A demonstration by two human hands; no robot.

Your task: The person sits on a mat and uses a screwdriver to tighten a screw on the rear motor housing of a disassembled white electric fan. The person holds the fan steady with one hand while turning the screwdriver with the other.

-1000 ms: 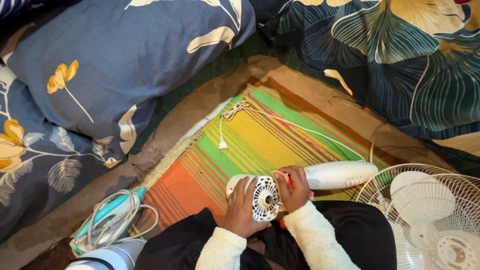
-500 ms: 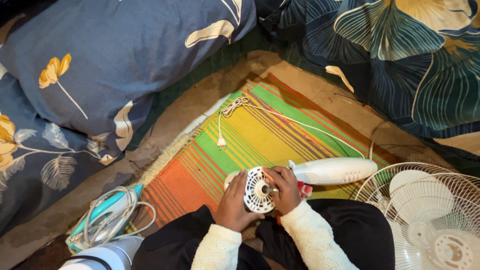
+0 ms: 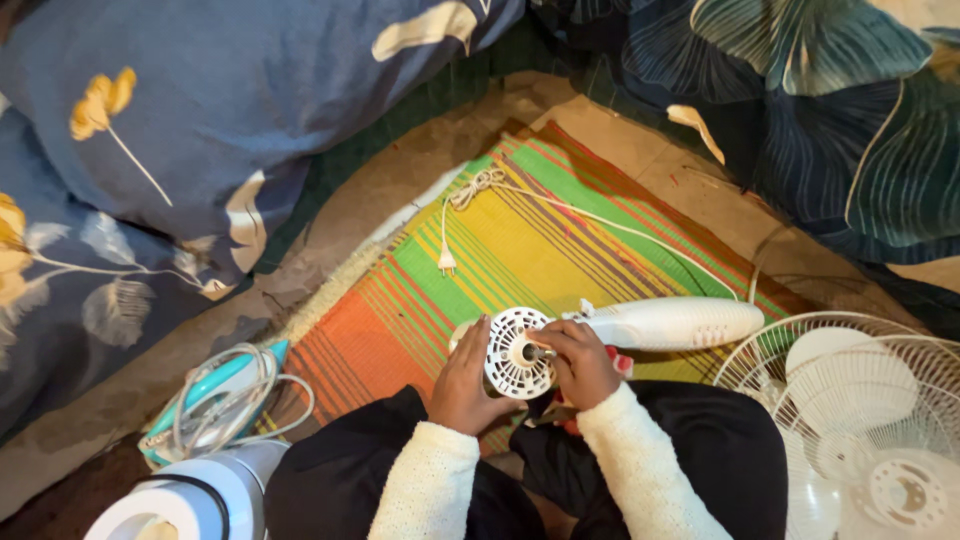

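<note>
Two hands met at one white round motor part (image 3: 515, 352), low in the middle of the striped mat (image 3: 520, 240). Left hand (image 3: 467, 380) cupped its left rim, fingers curled & pressed on it. Right hand (image 3: 577, 362) pinched the shaft at the centre, w/ something red under it; couldn't tell what. The part's long white body (image 3: 670, 322) ran off to the right, so the right hand was nearer it. Also one white cord w/ plug (image 3: 447, 262), one fan grille (image 3: 850, 420), one teal iron (image 3: 215, 395).
</note>
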